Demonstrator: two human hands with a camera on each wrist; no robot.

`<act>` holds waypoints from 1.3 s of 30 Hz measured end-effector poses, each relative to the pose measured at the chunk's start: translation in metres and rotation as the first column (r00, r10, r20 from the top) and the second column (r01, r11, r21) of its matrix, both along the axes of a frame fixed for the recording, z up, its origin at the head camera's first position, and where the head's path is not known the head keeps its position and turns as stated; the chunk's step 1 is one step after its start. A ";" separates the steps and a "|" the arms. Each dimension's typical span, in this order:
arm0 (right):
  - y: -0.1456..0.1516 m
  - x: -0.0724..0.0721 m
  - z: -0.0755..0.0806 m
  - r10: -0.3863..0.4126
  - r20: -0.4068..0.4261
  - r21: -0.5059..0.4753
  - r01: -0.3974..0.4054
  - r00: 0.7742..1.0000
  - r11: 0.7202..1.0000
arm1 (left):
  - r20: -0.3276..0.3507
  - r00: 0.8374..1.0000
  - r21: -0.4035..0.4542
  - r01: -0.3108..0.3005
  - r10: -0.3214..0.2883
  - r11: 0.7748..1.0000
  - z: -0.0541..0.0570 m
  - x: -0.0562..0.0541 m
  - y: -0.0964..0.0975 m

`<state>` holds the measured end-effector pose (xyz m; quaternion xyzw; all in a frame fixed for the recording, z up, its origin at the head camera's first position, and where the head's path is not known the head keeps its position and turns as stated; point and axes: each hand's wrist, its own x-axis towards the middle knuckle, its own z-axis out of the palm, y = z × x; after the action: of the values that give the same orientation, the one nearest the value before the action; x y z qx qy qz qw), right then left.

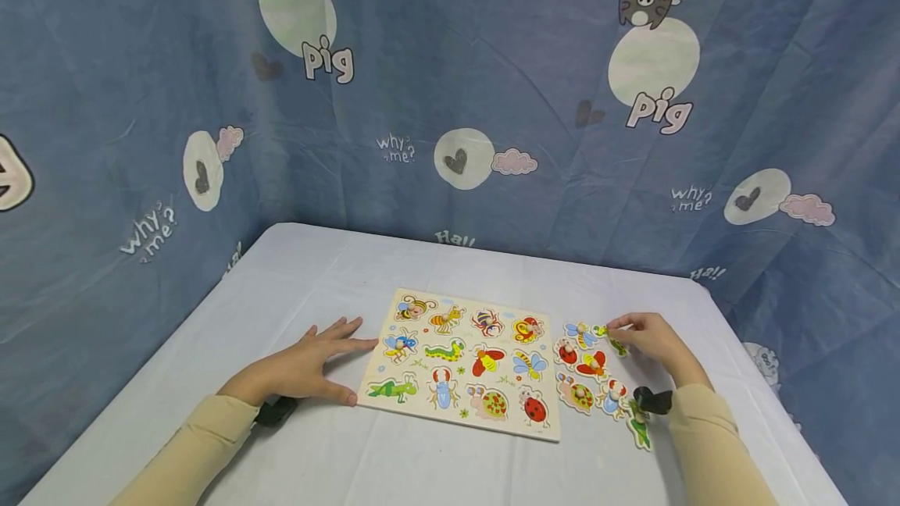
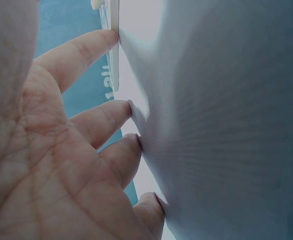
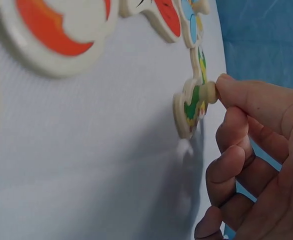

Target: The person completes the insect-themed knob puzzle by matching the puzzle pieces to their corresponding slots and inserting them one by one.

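My left hand (image 1: pixel 302 365) lies at the left edge of a wooden insect puzzle board (image 1: pixel 450 369), fingers spread, with the index fingertip and thumb at that edge. In the left wrist view, the other fingertips (image 2: pixel 131 107) rest on the white cloth. Over at the right, my right hand (image 1: pixel 650 338) pinches the small wooden knob (image 3: pixel 210 93) of a green caterpillar puzzle piece (image 3: pixel 190 107) between thumb and finger. The piece stands tilted over the cloth, partly covered by the fingers in the head view. Knobbed insects fill the board's top row.
Between board and right hand lie loose pieces: a dragonfly (image 1: pixel 580 335), a ladybug (image 1: pixel 566 353), a red-winged beetle (image 1: pixel 592 365), a snail (image 1: pixel 576 394), a stag beetle (image 1: pixel 613 398) and a grasshopper (image 1: pixel 639 429). A blue patterned curtain (image 1: pixel 450 84) hangs behind the white table (image 1: pixel 316 256).
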<state>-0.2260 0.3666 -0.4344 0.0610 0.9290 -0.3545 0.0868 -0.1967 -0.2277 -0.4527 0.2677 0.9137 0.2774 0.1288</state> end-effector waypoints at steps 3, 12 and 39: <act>0.001 0.003 -0.001 0.006 -0.005 -0.005 -0.006 1.000 1.000 | -0.005 1.000 -0.004 0.000 0.000 1.000 0.000 0.000 0.000; 0.002 0.008 -0.005 0.031 -0.018 -0.032 -0.032 0.999 0.999 | 0.001 1.000 0.004 0.003 -0.003 1.000 0.000 0.000 -0.001; 0.011 0.014 -0.006 0.066 -0.049 0.047 -0.064 0.997 0.997 | 0.004 1.000 0.011 0.004 -0.005 1.000 -0.002 0.000 -0.001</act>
<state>-0.2123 0.3779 -0.4401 0.0236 0.9402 -0.3319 0.0733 -0.1967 -0.2289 -0.4543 0.2698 0.9112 0.2829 0.1298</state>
